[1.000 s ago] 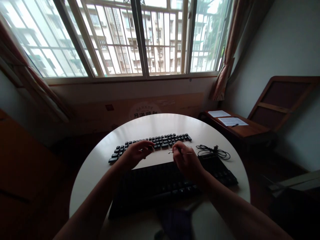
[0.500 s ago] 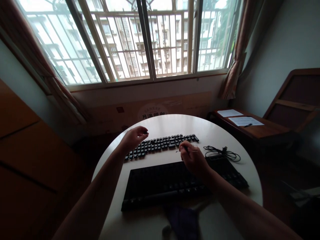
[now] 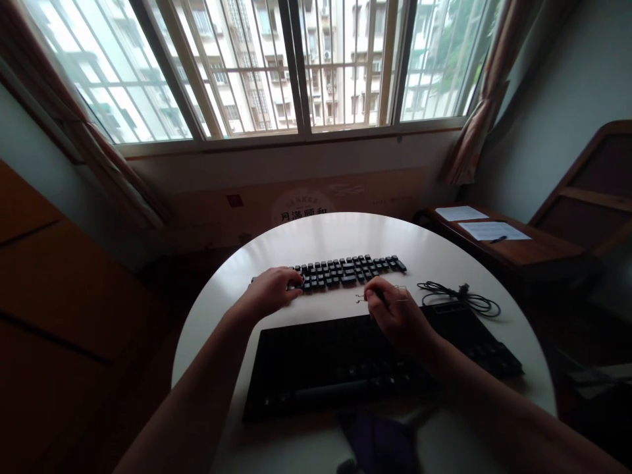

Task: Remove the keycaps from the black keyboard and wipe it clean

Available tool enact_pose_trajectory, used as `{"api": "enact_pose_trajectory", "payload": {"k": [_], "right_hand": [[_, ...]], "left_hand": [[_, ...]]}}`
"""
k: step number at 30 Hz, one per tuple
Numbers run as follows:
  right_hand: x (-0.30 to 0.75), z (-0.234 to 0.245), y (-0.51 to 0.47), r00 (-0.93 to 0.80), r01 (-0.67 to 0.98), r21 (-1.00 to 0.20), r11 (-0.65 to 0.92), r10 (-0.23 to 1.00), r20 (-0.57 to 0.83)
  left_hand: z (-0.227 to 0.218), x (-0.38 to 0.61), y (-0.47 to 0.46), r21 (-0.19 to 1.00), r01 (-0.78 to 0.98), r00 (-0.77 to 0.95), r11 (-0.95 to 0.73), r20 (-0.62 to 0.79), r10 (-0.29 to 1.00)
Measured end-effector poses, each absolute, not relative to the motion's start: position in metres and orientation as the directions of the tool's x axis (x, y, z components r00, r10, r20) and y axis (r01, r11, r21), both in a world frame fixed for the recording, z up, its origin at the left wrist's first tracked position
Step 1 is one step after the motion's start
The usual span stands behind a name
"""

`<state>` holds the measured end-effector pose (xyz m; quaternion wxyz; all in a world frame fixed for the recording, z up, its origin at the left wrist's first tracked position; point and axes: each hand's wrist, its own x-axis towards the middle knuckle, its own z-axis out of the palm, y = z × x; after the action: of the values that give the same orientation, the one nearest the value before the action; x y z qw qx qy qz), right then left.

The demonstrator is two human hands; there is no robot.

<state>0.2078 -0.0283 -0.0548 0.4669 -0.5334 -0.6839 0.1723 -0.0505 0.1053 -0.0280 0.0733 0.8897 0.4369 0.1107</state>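
**Keycap rows lie across the far side, one hand at the left end, one near the middle**

The loose keycaps [image 3: 353,270] are set out in rows on the round white worktop [image 3: 345,230], beyond the black keyboard [image 3: 326,368]. Their long axis runs left to right, with the right end a little farther from the person. The keyboard lies roughly parallel to them and nearer the body, with a bare strip of worktop between the two.

The left hand [image 3: 271,293] rests palm down on the left end of the rows, its fingers curled onto the caps. Whether it pinches one cannot be told. The right hand [image 3: 397,316] is closed around a thin wire tool [image 3: 382,296], which it holds over the bare strip just short of the middle of the rows. The wire sticks out sideways from the fingers.

So the left end of the rows belongs to the left hand. The middle and right part lie just ahead of the right hand and its tool.

A coiled cable [image 3: 459,296] lies to the right of the right hand, clear of the caps. A dark cloth [image 3: 380,441] sits at the near edge.
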Motion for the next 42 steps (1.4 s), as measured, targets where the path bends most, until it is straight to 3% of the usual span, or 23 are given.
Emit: {"api": "enact_pose_trajectory", "payload": {"k": [10,26,33,37,42], "right_hand": [[0.212,-0.06,-0.028,0.002,0.566,-0.734,0.375,0.89,0.456],[0.212,-0.06,-0.032,-0.018,0.524,-0.754,0.396,0.89,0.455],[0.212,-0.057,-0.032,-0.027,0.529,-0.747,0.403,0.888,0.46],[0.212,-0.057,-0.034,-0.024,0.492,-0.774,0.399,0.895,0.446],[0.208,-0.057,-0.037,-0.084,0.267,-0.925,0.271,0.962,0.258]], "left_hand": [[-0.028,-0.049,0.099,0.084,0.767,0.635,-0.636,0.041,0.772],[-0.035,-0.056,0.108,0.088,0.787,0.609,-0.61,0.036,0.792],[-0.029,-0.063,0.109,0.125,0.802,0.579,-0.585,0.081,0.811],[-0.02,-0.064,0.105,0.107,0.823,0.536,-0.558,0.183,0.824],[-0.008,-0.054,0.092,0.064,0.843,0.498,-0.535,0.286,0.819]]}}
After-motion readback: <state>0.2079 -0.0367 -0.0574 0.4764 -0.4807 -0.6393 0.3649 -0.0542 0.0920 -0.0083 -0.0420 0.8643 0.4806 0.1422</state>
